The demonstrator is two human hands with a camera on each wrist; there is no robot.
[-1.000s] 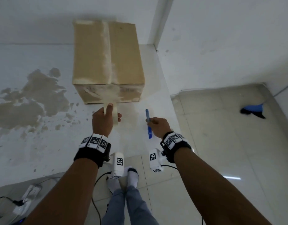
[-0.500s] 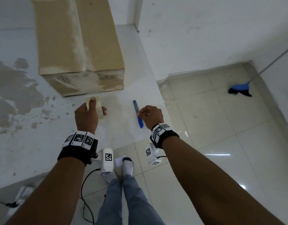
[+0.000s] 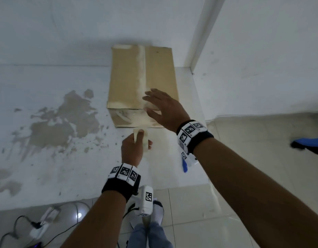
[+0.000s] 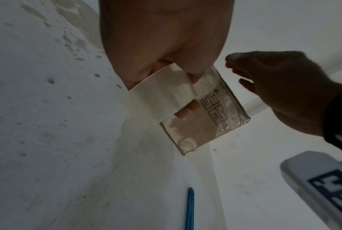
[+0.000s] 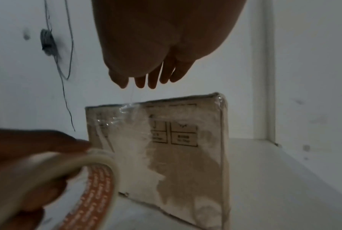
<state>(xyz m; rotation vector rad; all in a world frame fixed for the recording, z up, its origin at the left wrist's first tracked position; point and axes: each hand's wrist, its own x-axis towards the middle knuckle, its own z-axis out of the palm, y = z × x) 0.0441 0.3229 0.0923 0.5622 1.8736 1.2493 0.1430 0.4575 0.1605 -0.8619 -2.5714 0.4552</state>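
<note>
A taped cardboard box (image 3: 129,81) stands on the white platform (image 3: 47,158). My left hand (image 3: 132,149) grips a roll of pale tape (image 3: 143,141) just in front of the box's near face (image 5: 176,147); a strip seems to run from the roll (image 4: 160,96) up to that face. My right hand (image 3: 163,108) is open with fingers (image 5: 152,79) spread, hovering a little above the box's near top edge without touching it. A blue pen-like tool (image 3: 184,164) lies on the platform under my right wrist, also seen in the left wrist view as the blue tool (image 4: 190,208).
A brown stain (image 3: 61,119) spreads over the platform at left. A wall and a pillar (image 3: 204,33) stand behind the box. The tiled floor (image 3: 253,158) lies to the right with a blue and black object (image 3: 306,143). A power strip with cables (image 3: 40,228) lies lower left.
My right hand has let go of the blue tool, which now lies on the platform, and has risen to the box's near top edge. The left hand still holds the tape roll.
</note>
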